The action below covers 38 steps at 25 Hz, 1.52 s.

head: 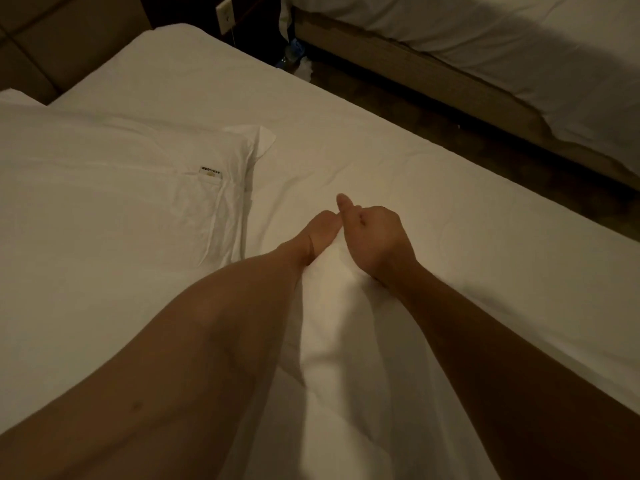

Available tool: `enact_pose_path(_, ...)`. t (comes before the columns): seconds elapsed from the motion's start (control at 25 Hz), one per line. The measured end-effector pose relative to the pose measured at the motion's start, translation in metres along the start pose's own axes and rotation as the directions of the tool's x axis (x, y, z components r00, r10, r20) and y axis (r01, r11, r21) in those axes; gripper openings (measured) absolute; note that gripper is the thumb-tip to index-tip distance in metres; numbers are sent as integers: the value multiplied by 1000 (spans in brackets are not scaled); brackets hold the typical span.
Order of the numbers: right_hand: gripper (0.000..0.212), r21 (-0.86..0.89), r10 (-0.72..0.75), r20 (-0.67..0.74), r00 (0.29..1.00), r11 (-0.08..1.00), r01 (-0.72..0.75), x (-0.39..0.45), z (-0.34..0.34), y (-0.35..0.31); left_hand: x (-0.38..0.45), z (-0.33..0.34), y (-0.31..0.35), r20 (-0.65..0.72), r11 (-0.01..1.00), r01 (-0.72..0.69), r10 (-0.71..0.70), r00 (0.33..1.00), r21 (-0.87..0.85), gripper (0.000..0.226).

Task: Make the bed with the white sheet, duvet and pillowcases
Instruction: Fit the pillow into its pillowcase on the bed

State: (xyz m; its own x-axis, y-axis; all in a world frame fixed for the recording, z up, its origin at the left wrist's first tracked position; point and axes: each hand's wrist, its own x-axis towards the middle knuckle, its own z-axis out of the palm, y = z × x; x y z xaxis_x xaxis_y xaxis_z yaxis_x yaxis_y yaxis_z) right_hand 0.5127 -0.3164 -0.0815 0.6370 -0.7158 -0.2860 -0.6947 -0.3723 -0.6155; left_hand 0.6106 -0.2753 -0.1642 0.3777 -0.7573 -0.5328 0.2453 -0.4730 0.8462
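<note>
While gripping a white fabric fold [332, 306], both hands meet.

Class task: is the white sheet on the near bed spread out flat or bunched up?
Mostly spread flat over the mattress: the white sheet shows only light creases, with one raised fold between the left hand and right hand.

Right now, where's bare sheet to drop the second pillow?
Free: the sheet between the pillow and the headboard, and the strip right of both hands toward the bed's floor-side edge. Crowded: the middle, where the left hand and right hand bunch fabric.
</note>
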Motion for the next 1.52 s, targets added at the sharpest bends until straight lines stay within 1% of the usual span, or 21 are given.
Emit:
enact_pose_path(0.08, 62, 4, -14, -13, 1000, 1000, 14, 0, 0, 4, 8, 0, -3, -12, 999, 23, -22, 1000, 30, 61)
enact_pose_path(0.16, 60, 74, 21, -31, 999, 997, -18, 3, 1, 12, 9, -3, -3, 33, 994, -12, 9, 999, 106, 65)
enact_pose_path(0.24, 57, 106, 65, -49, 997, 993, -60, 5, -1, 25, 11, -9, 2, 79, 999, 26, -28, 996, 37, 57)
enact_pose_path(0.32, 58, 78, 109, -29, 994, 991, -107, 4, -2, 33, 11, -12, 12, 102, 998, 64, -63, 993, -12, 58)
enact_pose_path(0.36, 60, 57, 100, -43, 994, 994, -98, 4, -2, 34, 13, -12, 14, 107, 999, 40, -43, 993, 28, 58)
enact_pose_path(0.48, 64, -120, -30, -95, 995, 993, 18, 3, 3, 24, 16, -11, 10, -1, 981, -60, 61, 998, 184, 55)
enact_pose_path(0.56, 70, -203, -47, -95, 994, 979, 27, 3, 7, 19, 16, -14, 9, -38, 939, -91, 109, 993, 332, 46)
enact_pose_path(0.6, 73, -210, -42, -96, 994, 977, 21, 3, 9, 17, 14, -17, 12, -26, 938, -82, 97, 995, 337, 45)
enact_pose_path(0.68, 74, -181, -75, -110, 991, 982, 54, -3, 5, 17, 3, -19, 30, 95, 989, -41, 27, 995, 142, 57)
enact_pose_path(0.72, 72, -162, -98, -112, 989, 984, 79, -7, -1, 21, -3, -17, 43, 201, 992, -47, 23, 979, 114, 65)
enact_pose_path(0.76, 67, -159, -112, -98, 989, 983, 95, -13, -8, 27, -8, -13, 56, 295, 971, -98, 29, 955, 220, 67)
enact_pose_path(0.8, 61, -177, -107, -83, 991, 980, 91, -19, -18, 35, -13, -5, 67, 350, 894, -182, 30, 936, 410, 66)
enact_pose_path(0.88, 54, -226, 30, -36, 999, 973, -38, -34, -43, 63, -26, 19, 82, 400, 569, -323, -12, 916, 756, 65)
enact_pose_path(0.92, 55, -259, 135, 6, 991, 957, -129, -44, -56, 81, -31, 30, 85, 385, 399, -346, -19, 923, 849, 69)
enact_pose_path(1.0, 65, -364, 286, 76, 955, 900, -241, -72, -77, 116, -40, 45, 80, 357, 209, -365, 78, 931, 907, 75)
enact_pose_path(1.08, 72, -439, 286, 40, 958, 866, -240, -98, -92, 145, -43, 46, 71, 326, 182, -361, 195, 925, 915, 75)
enact_pose_path(1.16, 72, -510, 134, -72, 988, 847, -152, -106, -104, 162, -47, 42, 66, 268, 201, -323, 260, 928, 925, 75)
enact_pose_path(1.24, 67, -573, 28, -114, 993, 815, -89, -93, -121, 167, -47, 44, 63, 217, 157, -281, 331, 918, 947, 73)
enact_pose_path(1.36, 59, -511, -63, -90, 994, 859, 8, -85, -136, 177, -45, 51, 64, 191, 103, -235, 326, 926, 966, 70)
enact_pose_path(1.44, 59, -447, -35, -46, 998, 894, 10, -98, -141, 205, -43, 69, 71, 220, 101, -259, 296, 930, 960, 64)
enact_pose_path(1.52, 73, -483, 152, -6, 988, 865, -136, -121, -149, 251, -37, 104, 75, 317, 131, -352, 232, 920, 927, 58)
